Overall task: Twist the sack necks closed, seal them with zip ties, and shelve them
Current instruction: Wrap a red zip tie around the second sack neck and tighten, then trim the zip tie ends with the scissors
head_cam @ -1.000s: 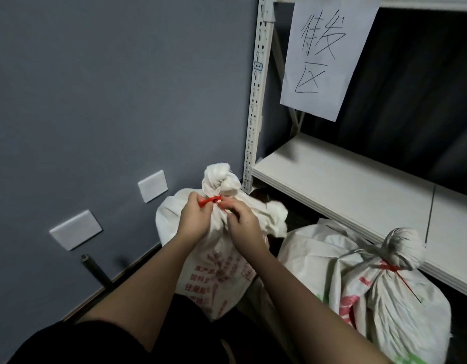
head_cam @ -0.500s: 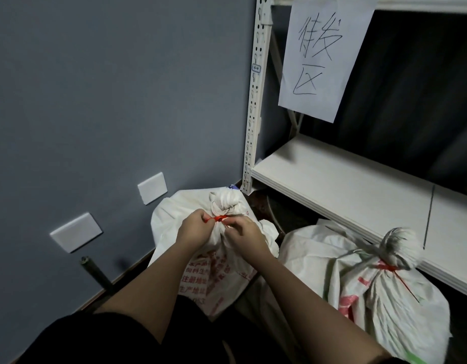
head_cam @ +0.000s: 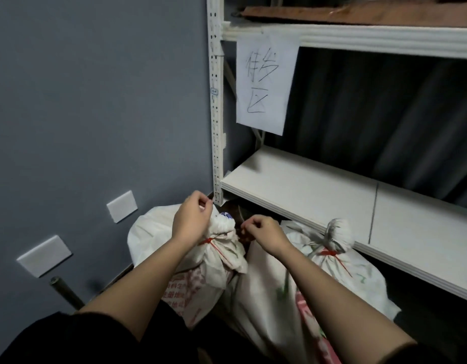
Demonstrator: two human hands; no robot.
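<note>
Two white sacks are showing on the floor below the shelf [head_cam: 319, 190]: the left sack [head_cam: 201, 274] with red print, and the right sack [head_cam: 358, 282] with green and red marks. Each one is wearing one red zip tie: the left tie [head_cam: 210, 241] is cinching the left sack's twisted neck, its tail trailing down the cloth, and the right tie [head_cam: 329, 253] is binding the right sack's neck under its bunched top. Both sacks are sitting low, not on the shelf board.

Two hands are hovering over the left sack. The left hand [head_cam: 191, 222] is sitting just above and left of the left tie, knuckles toward the camera, fingers curled in with thumb meeting forefinger; whether anything is pinched there cannot be told. The right hand [head_cam: 261, 232] is floating to the right of the neck, apart from the tie, fingers curling loosely inward and holding nothing visible. Both forearms are reaching up from the bottom edge, bare below dark sleeves.

One paper sign [head_cam: 266, 82] is hanging from the upper shelf rail. Two white wall plates [head_cam: 122, 206] are sitting on the grey wall.
</note>
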